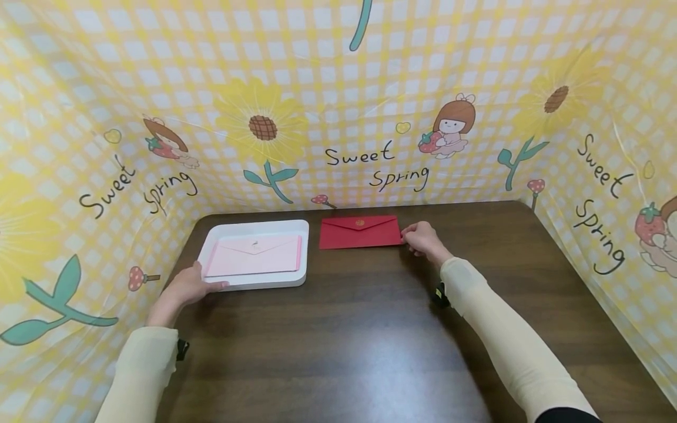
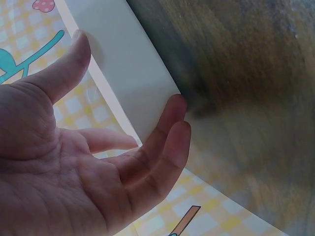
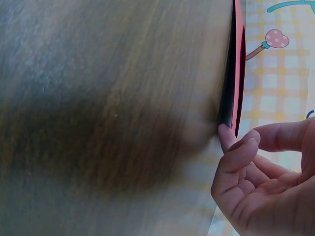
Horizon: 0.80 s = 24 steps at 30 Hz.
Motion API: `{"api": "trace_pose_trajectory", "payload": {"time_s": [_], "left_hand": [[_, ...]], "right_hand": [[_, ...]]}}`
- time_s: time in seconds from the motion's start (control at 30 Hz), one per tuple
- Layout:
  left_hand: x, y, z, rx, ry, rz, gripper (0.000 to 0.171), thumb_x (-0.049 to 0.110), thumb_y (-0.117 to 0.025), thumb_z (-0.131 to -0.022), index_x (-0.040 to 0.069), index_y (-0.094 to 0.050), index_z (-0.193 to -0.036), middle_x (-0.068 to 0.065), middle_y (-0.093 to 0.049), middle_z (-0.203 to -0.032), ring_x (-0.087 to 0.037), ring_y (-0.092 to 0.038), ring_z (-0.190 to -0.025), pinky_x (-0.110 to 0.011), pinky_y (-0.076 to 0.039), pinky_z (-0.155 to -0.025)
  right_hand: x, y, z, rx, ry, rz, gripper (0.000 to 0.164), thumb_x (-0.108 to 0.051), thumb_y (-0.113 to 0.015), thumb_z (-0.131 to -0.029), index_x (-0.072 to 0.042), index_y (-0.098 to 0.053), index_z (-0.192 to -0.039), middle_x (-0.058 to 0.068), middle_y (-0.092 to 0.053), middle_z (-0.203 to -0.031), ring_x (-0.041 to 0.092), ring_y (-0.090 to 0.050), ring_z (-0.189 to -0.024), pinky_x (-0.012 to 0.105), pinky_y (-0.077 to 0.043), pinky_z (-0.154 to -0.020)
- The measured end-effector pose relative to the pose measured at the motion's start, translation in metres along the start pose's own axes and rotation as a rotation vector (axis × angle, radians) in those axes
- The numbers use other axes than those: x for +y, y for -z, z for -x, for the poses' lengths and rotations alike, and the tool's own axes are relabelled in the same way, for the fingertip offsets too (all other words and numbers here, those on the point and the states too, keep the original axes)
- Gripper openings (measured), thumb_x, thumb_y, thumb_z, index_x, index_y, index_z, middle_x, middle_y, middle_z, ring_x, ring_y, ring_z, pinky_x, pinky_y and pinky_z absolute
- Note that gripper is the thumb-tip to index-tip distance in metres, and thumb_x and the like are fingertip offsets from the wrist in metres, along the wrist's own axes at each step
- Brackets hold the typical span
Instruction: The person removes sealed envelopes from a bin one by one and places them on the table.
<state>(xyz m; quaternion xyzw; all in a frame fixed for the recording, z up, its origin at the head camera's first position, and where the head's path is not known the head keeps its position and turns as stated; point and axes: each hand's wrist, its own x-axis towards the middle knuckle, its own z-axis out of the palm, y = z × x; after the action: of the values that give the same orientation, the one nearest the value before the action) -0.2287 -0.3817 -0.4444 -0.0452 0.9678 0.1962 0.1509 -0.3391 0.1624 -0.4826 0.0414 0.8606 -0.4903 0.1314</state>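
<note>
In the head view a white tray (image 1: 275, 282) stands at the back left of the table, with pink envelopes (image 1: 254, 258) lying in it, the top one flap side up. My left hand (image 1: 186, 285) holds the tray at its front left corner; the left wrist view has the thumb and curled fingers around the white wall (image 2: 123, 64). To the right of the tray lies a red envelope (image 1: 361, 235), its flap bearing a gold mark. My right hand (image 1: 424, 239) pinches this envelope at its right end. Edge-on, its red side (image 3: 238, 64) shows in the right wrist view.
Dark brown wood forms the table top (image 1: 338, 341). A yellow checked cloth (image 1: 328, 106) with flowers and lettering rises as walls behind it and at both sides. The tray and the red envelope lie close to the back edge, with a narrow gap between them.
</note>
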Motion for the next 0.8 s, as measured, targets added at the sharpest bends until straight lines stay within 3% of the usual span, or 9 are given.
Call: {"api": "trace_pose_trajectory", "payload": {"time_s": [0.3,0.43,0.57,0.73,0.8], "left_hand": [[-0.001,-0.001,-0.001,0.0,-0.01,-0.013,0.115,0.046,-0.076,-0.095,-0.036,-0.01,-0.143,-0.058,-0.019,-0.146,-0.069,-0.029,-0.136,-0.07,-0.031,-0.112],[-0.001,-0.001,0.0,0.001,-0.011,-0.019,0.114,0.045,-0.076,-0.095,-0.036,-0.01,-0.143,-0.058,-0.019,-0.146,-0.069,-0.029,-0.136,-0.07,-0.031,-0.112],[-0.002,-0.002,-0.001,0.0,-0.011,-0.026,0.116,0.047,-0.075,-0.095,-0.036,-0.009,-0.143,-0.058,-0.018,-0.146,-0.07,-0.029,-0.136,-0.07,-0.031,-0.112],[-0.002,-0.001,-0.002,0.005,-0.011,-0.023,0.114,0.044,-0.076,-0.095,-0.036,-0.011,-0.143,-0.058,-0.02,-0.145,-0.07,-0.03,-0.135,-0.071,-0.032,-0.112],[-0.002,0.0,-0.002,0.002,-0.009,-0.019,0.113,0.044,-0.076,-0.095,-0.036,-0.011,-0.144,-0.057,-0.018,-0.147,-0.07,-0.028,-0.137,-0.071,-0.03,-0.112]], "right_hand": [[0.001,0.002,0.004,0.006,0.016,-0.001,0.034,-0.007,-0.053,-0.1,0.007,-0.068,-0.127,0.02,-0.073,-0.109,0.018,-0.057,-0.07,0.028,-0.053,-0.058],[0.002,-0.001,0.004,0.006,0.029,0.03,0.034,-0.008,-0.052,-0.1,0.006,-0.068,-0.128,0.02,-0.073,-0.106,0.019,-0.059,-0.071,0.028,-0.053,-0.057],[-0.004,-0.008,0.007,-0.009,0.118,0.155,0.035,-0.009,-0.055,-0.099,0.006,-0.069,-0.128,0.02,-0.071,-0.101,0.023,-0.062,-0.074,0.033,-0.056,-0.061],[-0.017,-0.022,0.014,-0.042,0.259,0.377,0.036,-0.007,-0.052,-0.099,0.006,-0.068,-0.129,0.02,-0.07,-0.122,0.03,-0.065,-0.1,0.046,-0.056,-0.088],[-0.021,-0.03,0.015,-0.057,0.3,0.454,0.034,-0.006,-0.052,-0.099,0.003,-0.07,-0.126,0.018,-0.07,-0.124,0.031,-0.064,-0.106,0.049,-0.054,-0.093]]}}
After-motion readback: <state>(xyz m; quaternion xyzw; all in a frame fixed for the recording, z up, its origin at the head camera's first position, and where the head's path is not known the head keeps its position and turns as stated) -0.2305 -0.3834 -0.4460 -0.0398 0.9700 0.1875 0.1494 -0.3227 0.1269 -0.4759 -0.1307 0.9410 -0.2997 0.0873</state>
